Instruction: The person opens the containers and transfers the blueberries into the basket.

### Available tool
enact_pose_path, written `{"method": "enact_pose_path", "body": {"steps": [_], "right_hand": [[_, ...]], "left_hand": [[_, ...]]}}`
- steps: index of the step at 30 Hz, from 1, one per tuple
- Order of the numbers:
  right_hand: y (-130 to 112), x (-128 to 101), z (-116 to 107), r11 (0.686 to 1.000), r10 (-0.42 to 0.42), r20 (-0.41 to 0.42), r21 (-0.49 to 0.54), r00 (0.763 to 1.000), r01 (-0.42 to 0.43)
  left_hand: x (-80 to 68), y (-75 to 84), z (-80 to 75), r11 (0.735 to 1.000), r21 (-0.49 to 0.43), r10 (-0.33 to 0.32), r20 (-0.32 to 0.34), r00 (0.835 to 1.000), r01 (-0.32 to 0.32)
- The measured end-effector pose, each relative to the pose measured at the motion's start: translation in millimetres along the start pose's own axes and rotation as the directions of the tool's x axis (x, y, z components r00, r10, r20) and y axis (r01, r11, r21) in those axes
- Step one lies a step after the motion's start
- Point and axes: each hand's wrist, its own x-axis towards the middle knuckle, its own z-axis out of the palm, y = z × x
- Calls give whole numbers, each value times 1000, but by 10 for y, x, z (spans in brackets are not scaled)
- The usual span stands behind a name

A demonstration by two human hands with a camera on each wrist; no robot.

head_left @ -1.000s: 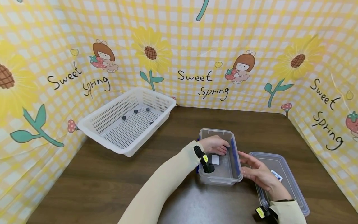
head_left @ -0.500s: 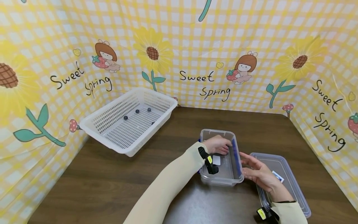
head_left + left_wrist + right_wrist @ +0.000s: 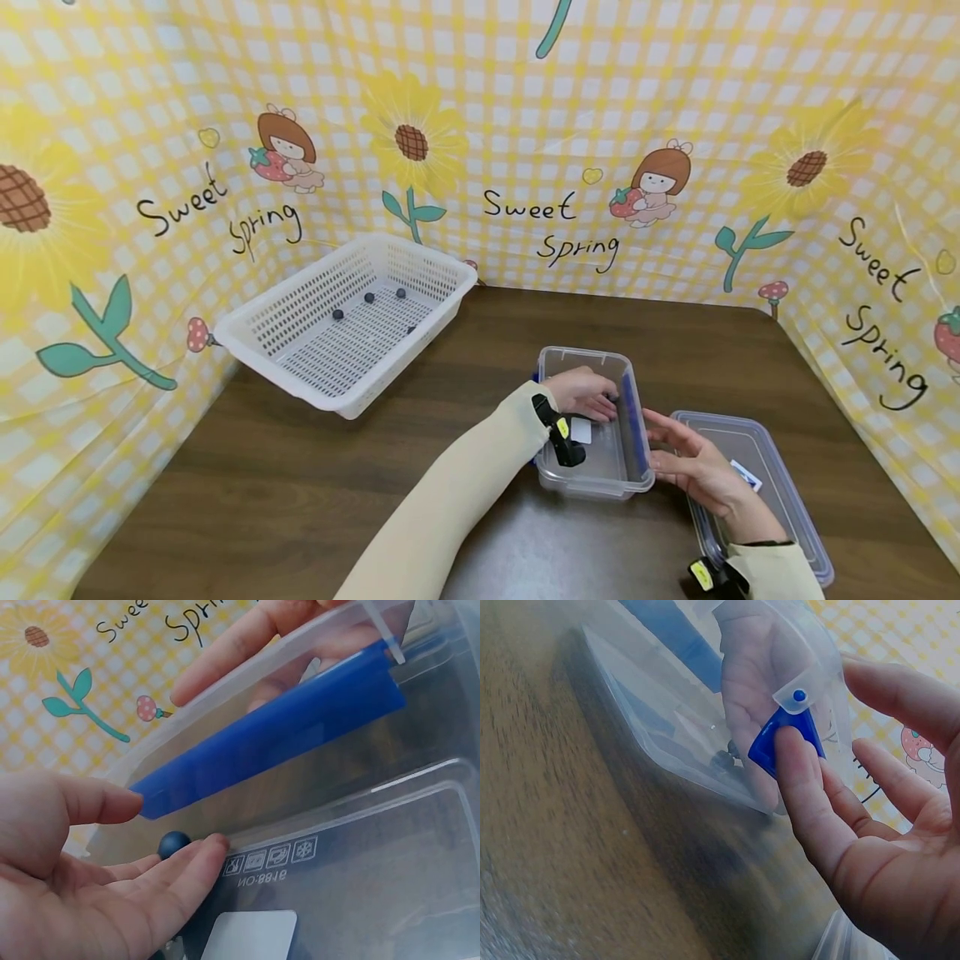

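Observation:
The left hand point(image 3: 583, 393) reaches inside a clear plastic food container point(image 3: 581, 487), its fingers loosely extended over the floor. Just beyond those fingers, a small dark blue ball point(image 3: 174, 844) shows near the container's wall. In the right wrist view, dark round things point(image 3: 724, 759) show through the plastic by the left fingertips. Along the container's right side stands the right hand point(image 3: 701, 471), all its fingers outside the wall. Its thumb lies on the end of the blue side latch point(image 3: 784, 724), one finger right behind, pinching it.
A white perforated basket point(image 3: 341, 402) stands at the back left with several small dark balls point(image 3: 338, 314) inside. The container's clear lid point(image 3: 780, 500) lies on the brown table point(image 3: 300, 467) at right, partly under the right forearm. Yellow checked cloth point(image 3: 517, 108) walls the table in.
The left fingers shift slightly inside the container, and a dark ball now shows by their tips in the head view. The right hand keeps its place at the container's side.

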Motion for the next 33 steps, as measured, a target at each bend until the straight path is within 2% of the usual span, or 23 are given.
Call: {"method": "enact_pose_path", "body": {"steps": [5, 10, 17, 26, 33], "right_hand": [[8, -1, 0, 1000, 10, -12, -7, 1000, -10], [6, -5, 0, 1000, 10, -16, -4, 1000, -10], [-1, -7, 8, 1000, 18, -26, -4, 999, -18], [-12, -7, 12, 1000, 19, -26, -12, 999, -19], [-25, -6, 24, 1000, 14, -17, -8, 1000, -14]], "left_hand": [[12, -20, -4, 999, 33, -39, 56, 998, 37], [5, -20, 19, 994, 97, -55, 102, 993, 45], [-2, -25, 58, 990, 125, -92, 162, 983, 72], [-23, 12, 9, 997, 76, -36, 173, 984, 24], [-66, 117, -37, 998, 55, 12, 213, 977, -24]]}}
